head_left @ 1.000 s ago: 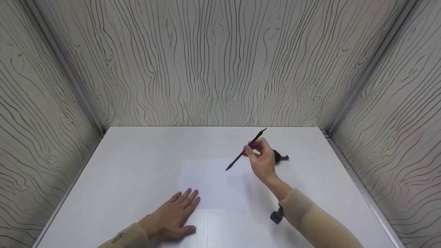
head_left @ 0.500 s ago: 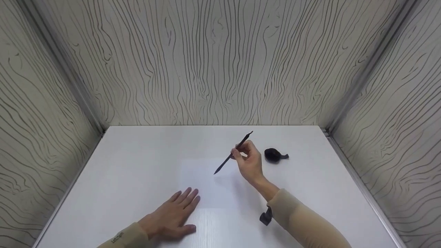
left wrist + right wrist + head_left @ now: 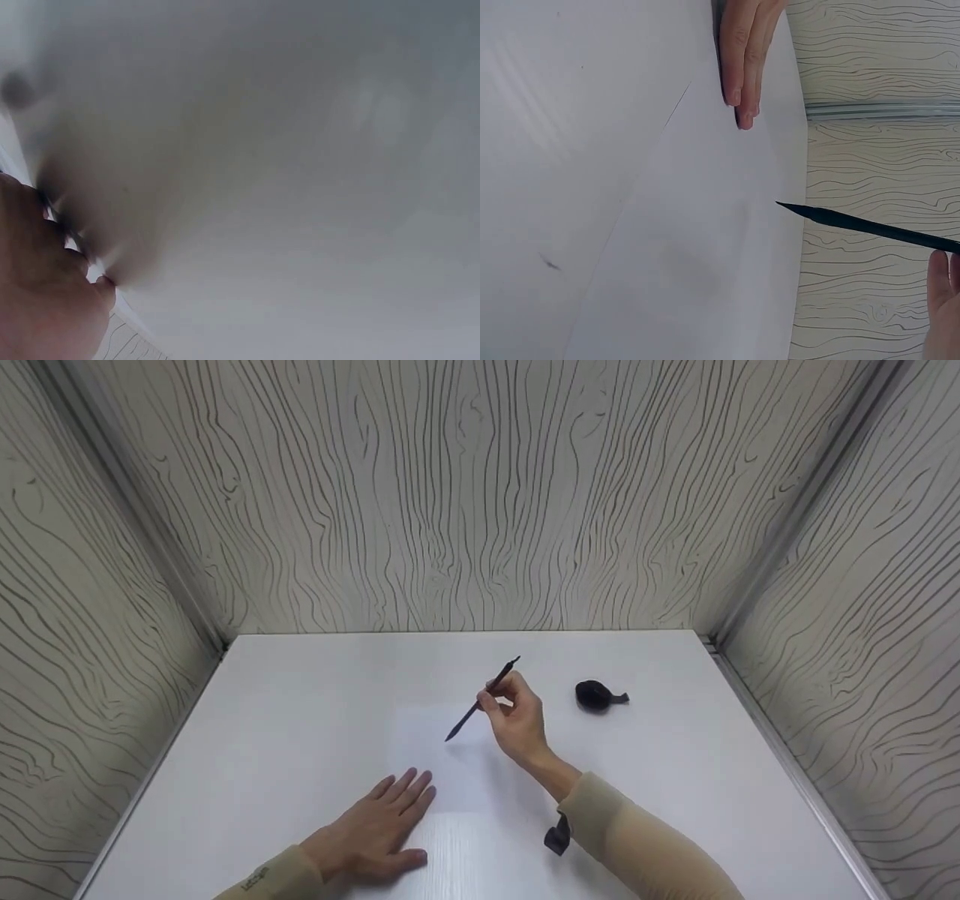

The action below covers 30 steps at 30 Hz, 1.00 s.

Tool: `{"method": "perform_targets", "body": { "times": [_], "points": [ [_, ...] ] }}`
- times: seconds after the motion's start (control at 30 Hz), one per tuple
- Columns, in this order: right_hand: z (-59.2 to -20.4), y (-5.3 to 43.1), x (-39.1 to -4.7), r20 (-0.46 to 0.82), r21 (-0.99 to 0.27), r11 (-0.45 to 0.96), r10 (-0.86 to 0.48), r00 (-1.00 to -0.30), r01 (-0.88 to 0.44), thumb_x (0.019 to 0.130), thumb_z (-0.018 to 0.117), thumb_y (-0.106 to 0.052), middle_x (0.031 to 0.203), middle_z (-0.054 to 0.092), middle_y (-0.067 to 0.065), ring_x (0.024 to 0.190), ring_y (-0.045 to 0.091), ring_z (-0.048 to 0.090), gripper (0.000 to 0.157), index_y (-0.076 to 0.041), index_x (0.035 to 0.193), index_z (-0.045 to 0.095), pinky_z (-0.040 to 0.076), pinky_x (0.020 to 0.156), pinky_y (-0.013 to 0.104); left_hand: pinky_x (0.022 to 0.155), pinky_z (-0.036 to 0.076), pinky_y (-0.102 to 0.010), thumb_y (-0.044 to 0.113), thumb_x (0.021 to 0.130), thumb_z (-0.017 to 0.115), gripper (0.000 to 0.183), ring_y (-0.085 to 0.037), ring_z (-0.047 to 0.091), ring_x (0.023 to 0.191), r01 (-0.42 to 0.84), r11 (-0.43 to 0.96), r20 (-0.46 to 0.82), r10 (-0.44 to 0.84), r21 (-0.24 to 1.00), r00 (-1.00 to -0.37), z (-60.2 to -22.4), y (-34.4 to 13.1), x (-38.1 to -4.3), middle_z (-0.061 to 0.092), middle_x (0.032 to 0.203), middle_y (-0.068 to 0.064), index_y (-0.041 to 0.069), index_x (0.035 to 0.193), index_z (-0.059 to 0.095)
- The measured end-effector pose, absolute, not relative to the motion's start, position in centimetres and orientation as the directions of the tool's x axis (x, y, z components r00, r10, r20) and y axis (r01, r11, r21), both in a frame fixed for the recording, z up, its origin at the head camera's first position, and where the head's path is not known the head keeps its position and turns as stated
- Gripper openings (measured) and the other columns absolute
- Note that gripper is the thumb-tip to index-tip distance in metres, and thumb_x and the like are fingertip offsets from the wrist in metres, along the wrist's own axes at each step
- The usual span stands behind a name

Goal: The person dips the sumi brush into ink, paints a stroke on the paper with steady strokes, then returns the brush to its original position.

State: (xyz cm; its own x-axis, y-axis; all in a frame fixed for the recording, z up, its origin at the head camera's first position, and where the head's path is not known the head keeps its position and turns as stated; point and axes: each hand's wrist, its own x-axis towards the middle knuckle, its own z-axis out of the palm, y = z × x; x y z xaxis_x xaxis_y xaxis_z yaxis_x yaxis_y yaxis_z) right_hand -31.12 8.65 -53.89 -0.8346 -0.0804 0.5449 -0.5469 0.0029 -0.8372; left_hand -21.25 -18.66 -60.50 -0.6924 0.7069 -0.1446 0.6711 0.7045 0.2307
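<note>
A dark calligraphy brush [image 3: 466, 720] slants down to the left, pinched between the thumb and fingers of my right hand [image 3: 519, 724]. Its pointed tip is over a thin white sheet of paper [image 3: 420, 724], with a faint shadow beneath. In the right wrist view the brush [image 3: 877, 227] shows a black, tapered tip apart from the sheet [image 3: 652, 247]. My left hand [image 3: 379, 829] lies flat with fingers spread, fingertips on the paper's left edge. Seen from the left wrist, that hand [image 3: 49, 285] presses against the white surface.
A small black dish [image 3: 593, 697] with a short handle stands on the white table [image 3: 300, 697], right of my right hand. A black wrist device [image 3: 557, 836] hangs under the right sleeve. Wood-patterned panels [image 3: 465, 495] wall in the back and sides.
My right hand has moved left with the brush, its tip coming farther over the sheet. The black dish, partly hidden before, now shows whole. My left hand has stayed put.
</note>
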Motion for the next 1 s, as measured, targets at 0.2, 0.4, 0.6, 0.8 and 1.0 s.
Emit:
{"method": "perform_targets", "body": {
  "times": [0.2, 0.4, 0.6, 0.8, 1.0],
  "points": [
    [-54.2, 7.7, -31.2, 0.533, -0.846, -0.002, -0.057, -0.845, -0.533, 0.098, 0.067, 0.01, 0.103, 0.066, 0.02, 0.095, 0.019, 0.073, 0.015, 0.004, 0.109, 0.06, 0.064, 0.086, 0.045, 0.129, 0.016, -0.062, 0.077, 0.101, 0.031, 0.095, -0.034, 0.01, 0.164, 0.662, 0.715, -0.155, 0.697, 0.225, -0.7, -60.4, -18.5, -21.2, 0.01, 0.179, -0.005, 0.014, 0.171, 0.02],
    [-53.4, 7.0, -30.3, 0.541, -0.838, 0.042, -0.056, -0.839, -0.543, 0.097, 0.066, 0.014, 0.1, 0.066, 0.022, 0.094, 0.02, 0.073, 0.014, 0.004, 0.106, 0.06, 0.064, 0.084, 0.048, 0.129, 0.015, -0.062, 0.078, 0.101, 0.031, 0.095, -0.034, 0.009, 0.165, 0.653, 0.721, -0.171, 0.691, 0.231, -0.703, -60.3, -18.4, -21.1, 0.009, 0.179, -0.005, 0.015, 0.171, 0.019],
    [-52.5, 6.7, -29.3, 0.555, -0.829, 0.053, -0.056, -0.83, -0.557, 0.098, 0.066, 0.013, 0.101, 0.066, 0.023, 0.095, 0.023, 0.073, 0.016, 0.001, 0.106, 0.06, 0.064, 0.084, 0.042, 0.128, 0.017, -0.062, 0.077, 0.101, 0.031, 0.095, -0.034, 0.01, 0.164, 0.662, 0.717, -0.16, 0.695, 0.218, -0.701, -60.3, -18.4, -21.2, 0.01, 0.179, -0.005, 0.014, 0.171, 0.02],
    [-52.9, 6.7, -29.3, 0.529, -0.845, 0.056, -0.061, -0.846, -0.532, 0.098, 0.066, 0.013, 0.102, 0.065, 0.027, 0.097, 0.021, 0.074, 0.015, 0.002, 0.106, 0.059, 0.064, 0.085, 0.044, 0.128, 0.018, -0.062, 0.077, 0.101, 0.031, 0.095, -0.035, 0.011, 0.164, 0.676, 0.71, -0.14, 0.703, 0.199, -0.697, -60.5, -18.5, -21.1, 0.011, 0.179, -0.007, 0.013, 0.171, 0.019],
    [-53.2, 6.9, -29.1, 0.537, -0.837, 0.086, -0.068, -0.841, -0.541, 0.098, 0.066, 0.012, 0.102, 0.067, 0.021, 0.098, 0.027, 0.074, 0.016, 0.0, 0.106, 0.06, 0.064, 0.086, 0.037, 0.128, 0.018, -0.061, 0.076, 0.102, 0.03, 0.095, -0.035, 0.011, 0.164, 0.682, 0.707, -0.139, 0.706, 0.185, -0.694, -60.5, -18.6, -21.1, 0.011, 0.179, -0.008, 0.012, 0.171, 0.019]
  ]
}}
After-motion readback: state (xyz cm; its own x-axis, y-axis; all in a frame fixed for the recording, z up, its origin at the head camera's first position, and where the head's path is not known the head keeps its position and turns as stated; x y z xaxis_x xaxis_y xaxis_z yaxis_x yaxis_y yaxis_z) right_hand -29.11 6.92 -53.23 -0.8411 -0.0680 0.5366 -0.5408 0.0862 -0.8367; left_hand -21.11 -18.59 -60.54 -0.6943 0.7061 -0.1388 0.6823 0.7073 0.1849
